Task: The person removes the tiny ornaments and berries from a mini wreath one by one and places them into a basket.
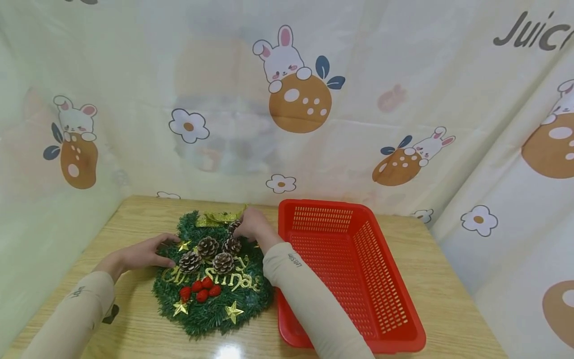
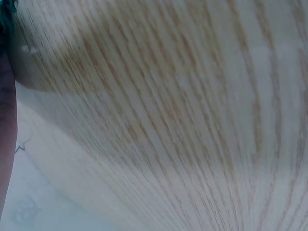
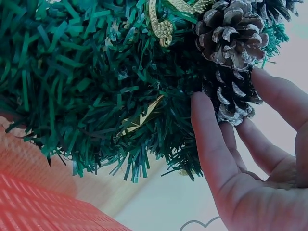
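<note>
A green Christmas wreath (image 1: pixel 251 299) lies on the table, with gold lettering, gold stars, red berries (image 1: pixel 203 290) and several pine cones. My right hand (image 1: pixel 252 224) is at its upper right, with thumb and fingers round a pine cone (image 3: pixel 232 96); another pine cone (image 3: pixel 232 36) sits just beside it. On the wreath's left side rests my left hand (image 1: pixel 145 253), thumb and fingers spread apart near a gold star (image 1: pixel 184 246). Only a sliver of that hand (image 2: pixel 6 130) shows in the left wrist view. A gold ribbon (image 1: pixel 215 218) lies at the wreath's top.
A red plastic basket (image 1: pixel 390 279) with slotted walls stands right of the wreath, under my right forearm. The wooden table (image 1: pixel 441 299) meets a printed curtain (image 1: pixel 233 154) at the back and both sides. A small dark object (image 1: pixel 111 314) shows by my left sleeve.
</note>
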Demonstrator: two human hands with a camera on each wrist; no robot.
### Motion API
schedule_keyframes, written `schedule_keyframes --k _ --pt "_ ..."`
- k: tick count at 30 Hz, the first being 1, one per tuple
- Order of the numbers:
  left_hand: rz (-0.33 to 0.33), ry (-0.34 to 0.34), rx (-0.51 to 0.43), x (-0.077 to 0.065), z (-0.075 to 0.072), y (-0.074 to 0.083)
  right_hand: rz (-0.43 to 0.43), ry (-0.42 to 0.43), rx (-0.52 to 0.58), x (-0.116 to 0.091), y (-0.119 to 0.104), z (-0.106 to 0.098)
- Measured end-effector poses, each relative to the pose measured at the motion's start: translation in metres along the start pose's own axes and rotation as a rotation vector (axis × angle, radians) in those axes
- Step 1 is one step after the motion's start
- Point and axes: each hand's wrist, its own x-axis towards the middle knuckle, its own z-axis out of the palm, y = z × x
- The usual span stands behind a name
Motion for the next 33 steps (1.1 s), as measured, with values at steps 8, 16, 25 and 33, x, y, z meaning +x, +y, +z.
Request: schedule_keyframes --k 8,16,25,33 --pt "-0.008 -0.002 -0.004 0.000 0.002 0.000 -0.031 0.009 0.014 0.005 -0.001 -0.005" --pt "-0.007 -0.001 0.018 0.001 0.000 -0.003 -0.078 0.135 0.146 -0.004 -0.006 -0.019" --pt "-0.007 0.004 0.012 0.002 -0.001 -0.005 -0.097 0.210 0.281 -0.011 0.000 -0.033" --pt "0.000 0.002 0.026 0.000 -0.001 -0.001 -0.106 0.186 0.415 -0.024 0.005 -0.048"
